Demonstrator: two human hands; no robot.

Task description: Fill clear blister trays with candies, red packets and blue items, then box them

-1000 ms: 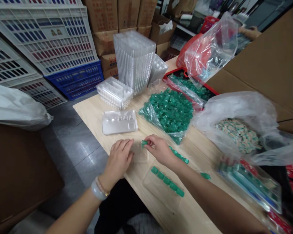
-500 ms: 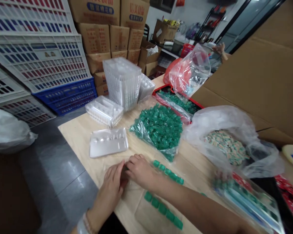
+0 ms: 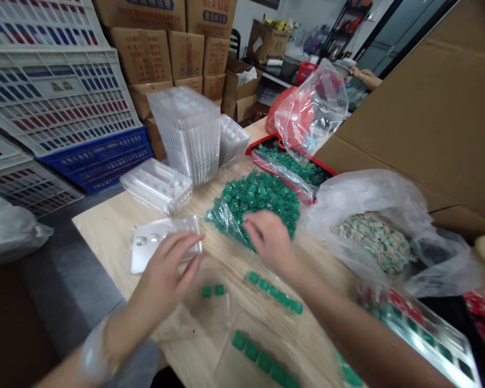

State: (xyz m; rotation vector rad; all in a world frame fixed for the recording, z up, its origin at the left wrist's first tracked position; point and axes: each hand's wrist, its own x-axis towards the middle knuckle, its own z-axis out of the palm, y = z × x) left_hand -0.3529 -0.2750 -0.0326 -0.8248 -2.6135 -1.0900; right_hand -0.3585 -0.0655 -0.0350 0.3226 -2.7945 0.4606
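Note:
My left hand (image 3: 167,264), fingers stretched out and slightly blurred, hovers over the near edge of a white moulded tray (image 3: 139,257) and holds nothing visible. My right hand (image 3: 271,240) is at the near edge of a heap of small shiny green pieces (image 3: 262,194) lying on clear plastic; its bent fingers are apart, and no piece shows between them. Between my forearms, two green blocks (image 3: 213,291) sit in a clear tray (image 3: 210,318). A row of several green blocks (image 3: 275,292) lies to their right, and another row (image 3: 262,362) is nearer me.
Behind the white tray stand stacked clear trays (image 3: 186,134) and a lower stack (image 3: 157,186). A red-rimmed tray (image 3: 323,168) holds more green pieces. To the right are a bag of pale pieces (image 3: 375,242), a filled clear pack (image 3: 428,328) and a large cardboard flap (image 3: 428,118).
My hands, close together over the table before, have separated. The right has moved up and right to the green heap, the left to the white tray. Two green blocks now show between them.

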